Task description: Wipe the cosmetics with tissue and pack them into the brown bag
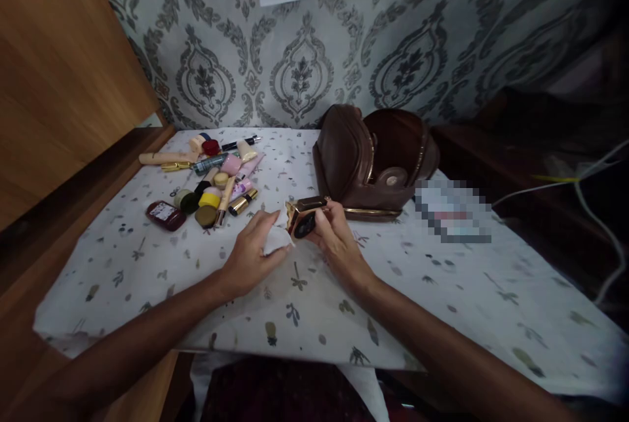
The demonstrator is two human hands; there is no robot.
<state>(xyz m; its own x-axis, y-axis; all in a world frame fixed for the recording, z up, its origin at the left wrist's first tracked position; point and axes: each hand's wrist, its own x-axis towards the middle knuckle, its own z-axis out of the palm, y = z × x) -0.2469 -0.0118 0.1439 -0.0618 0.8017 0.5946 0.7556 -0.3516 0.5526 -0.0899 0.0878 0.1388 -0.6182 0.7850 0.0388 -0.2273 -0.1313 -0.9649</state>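
Observation:
My right hand [339, 238] is closed around a dark, gold-trimmed bottle [303, 217], which looks like perfume and lies tilted above the table with its gold end toward the left. A white tissue [278, 238] is pinched between the thumb and fingers of my left hand [253, 253], close against that gold end. Just behind my right hand stands a brown leather bag [344, 153], its zip open and its flap hanging forward. Left of my hands lies a group of cosmetics, among them a yellow-lidded jar [209, 200], a gold-and-black tube [243, 202] and a dark red container [166, 215].
A patterned white cloth [295, 317] covers the table. At the left rises a wooden cabinet [73, 55]. A blurred-out flat item [455, 212] lies right of the bag, and white cables [594, 232] hang at the far right. Behind is a wallpapered wall [299, 68].

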